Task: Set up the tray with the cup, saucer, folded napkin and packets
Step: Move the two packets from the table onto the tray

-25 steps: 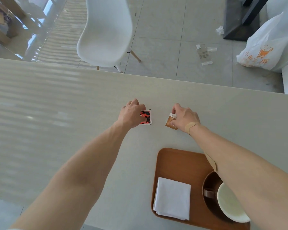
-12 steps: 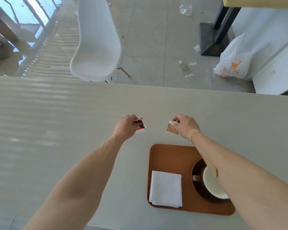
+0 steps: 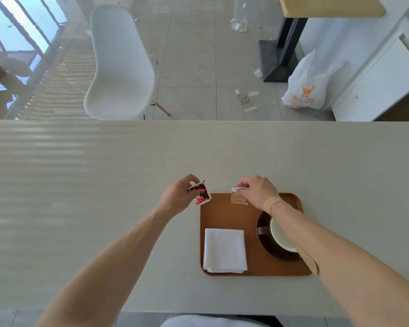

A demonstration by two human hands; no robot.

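Your left hand (image 3: 178, 197) pinches the red packet (image 3: 201, 193) at the tray's (image 3: 224, 217) 11 o'clock corner, long axis toward 5; your right hand (image 3: 257, 192) pinches the brown packet (image 3: 239, 199) by its top edge at 12 o'clock; napkin (image 3: 224, 250) at 7; cup (image 3: 281, 236) on saucer (image 3: 266, 244) at 3.

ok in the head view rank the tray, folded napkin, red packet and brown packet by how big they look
1. tray
2. folded napkin
3. red packet and brown packet: they look about alike, both partly hidden by the hands, so I won't rank them.
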